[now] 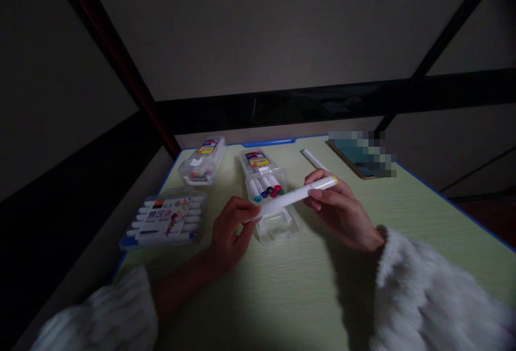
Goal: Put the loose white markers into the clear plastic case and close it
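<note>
A white marker (pixel 284 200) with a yellow end is held level between both hands, above the table. My left hand (pixel 234 230) pinches its left end between thumb and fingers. Near the yellow end, my right hand (pixel 341 206) grips it with thumb and fingers. Behind and below the marker lies an opened clear plastic case (pixel 262 160), with several white markers (pixel 266 184) in it showing blue, black, red and green ends. Its clear lid (pixel 278 226) is folded down toward me. Another white marker (pixel 314 159) with a green end lies just beyond my right hand.
A closed clear case (pixel 207 152) stands at the back left. Nearer on the left lies a flat pack of markers (pixel 167 219) with a printed label. A teal, partly blurred flat object (pixel 358 157) is at the back right. The pale green table (pixel 298 297) has a blue edge.
</note>
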Tool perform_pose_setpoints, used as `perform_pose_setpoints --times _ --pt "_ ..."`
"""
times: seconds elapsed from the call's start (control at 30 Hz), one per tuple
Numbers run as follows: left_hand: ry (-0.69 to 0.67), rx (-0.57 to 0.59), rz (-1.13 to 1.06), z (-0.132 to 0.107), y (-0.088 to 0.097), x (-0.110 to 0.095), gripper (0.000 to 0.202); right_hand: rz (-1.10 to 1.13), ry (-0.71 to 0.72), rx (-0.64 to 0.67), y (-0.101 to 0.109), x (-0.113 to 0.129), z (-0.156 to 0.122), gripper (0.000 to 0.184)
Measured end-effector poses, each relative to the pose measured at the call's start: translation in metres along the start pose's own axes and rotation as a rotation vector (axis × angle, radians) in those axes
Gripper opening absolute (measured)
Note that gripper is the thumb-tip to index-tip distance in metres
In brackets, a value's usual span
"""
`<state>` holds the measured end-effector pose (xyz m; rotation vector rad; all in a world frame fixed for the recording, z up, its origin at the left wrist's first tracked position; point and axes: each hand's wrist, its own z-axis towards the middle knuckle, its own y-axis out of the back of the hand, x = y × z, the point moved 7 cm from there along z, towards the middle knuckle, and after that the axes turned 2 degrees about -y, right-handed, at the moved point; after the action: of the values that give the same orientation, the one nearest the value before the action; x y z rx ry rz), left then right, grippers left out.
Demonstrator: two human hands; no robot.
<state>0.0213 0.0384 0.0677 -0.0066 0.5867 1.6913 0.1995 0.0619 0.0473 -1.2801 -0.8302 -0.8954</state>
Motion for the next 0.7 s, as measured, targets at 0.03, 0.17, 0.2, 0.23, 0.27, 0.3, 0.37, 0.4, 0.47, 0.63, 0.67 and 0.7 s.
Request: perform_pose_setpoints --times 0.03,0.17,0.2,0.23,0.27,0.3,0.37,0.4,0.47,0.63,0.67,0.7 --pt "-0.011 0.009 0.006 0.000 0.000 -0.001 0.008 0.004 -0.004 -0.003 0.000 0.000 0.000 0.011" --pt "-0.053 0.040 0.030 0.001 -0.001 -0.006 0.009 0.015 -0.008 -0.012 0.001 0.000 0.000 0.011" --pt "-0.060 0.047 0.034 0.002 -0.001 -0.007 0.010 0.016 -0.010 -0.012 0.001 0.000 0.000 0.011" --pt "-0.067 0.053 0.039 0.002 -0.001 -0.007 0.010 0.017 -0.012 -0.012 0.001 0.000 0.000 0.011" --pt "-0.077 0.059 0.041 0.002 -0.002 -0.008 0.010 0.017 -0.017 -0.011 0.001 0.000 0.000 0.011" --pt "-0.091 0.066 0.041 0.002 -0.002 -0.009 0.009 0.015 -0.021 -0.012 0.001 0.000 0.000 0.012" --pt "-0.124 0.089 0.046 0.000 -0.004 -0.012 0.009 0.011 -0.029 -0.023 0.001 -0.001 0.000 0.013" --pt "-0.144 0.102 0.051 -0.001 -0.005 -0.014 0.010 0.009 -0.032 -0.029 0.001 -0.001 0.000 0.014" --pt "-0.193 0.120 0.067 -0.003 -0.007 -0.018 0.011 0.001 -0.043 -0.034 0.001 -0.002 0.000 0.015" --pt "-0.295 0.155 0.093 -0.005 -0.009 -0.027 0.010 -0.031 -0.067 0.008 -0.003 -0.004 0.001 0.013" --pt "-0.302 0.154 0.100 -0.004 -0.008 -0.028 0.009 -0.033 -0.067 0.012 -0.003 -0.004 0.001 0.014" --pt "-0.308 0.151 0.109 -0.004 -0.007 -0.029 0.009 -0.032 -0.070 0.016 -0.004 -0.004 0.001 0.014"
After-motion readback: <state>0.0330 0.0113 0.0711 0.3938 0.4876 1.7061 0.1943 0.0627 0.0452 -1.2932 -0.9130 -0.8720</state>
